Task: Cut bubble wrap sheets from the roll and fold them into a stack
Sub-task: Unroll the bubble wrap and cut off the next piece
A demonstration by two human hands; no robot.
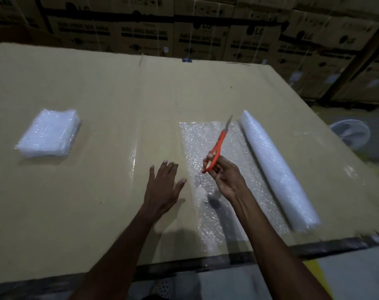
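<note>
Nearest me, my two forearms reach out over the cardboard table [76, 87], scissors up in the right hand

My right hand [225, 176] grips the orange handles of the scissors [218, 146], fingers curled round them, and holds them lifted above the sheet [205, 144], blades pointing away from me toward the far end of the roll [277, 169]. I cannot tell if the blades are parted. My left hand [162, 187] lies flat and relaxed, fingers straight and spread, palm down on the cardboard just left of the sheet's edge. The sheet runs unrolled from the roll, which lies along its right side, slanting from far to near. Well apart, at the far left of the table, sits the stack [49, 134] of folded bubble wrap. Behind the table rise walls of boxes [201, 37], printed "WASHING MACHINE"
</note>
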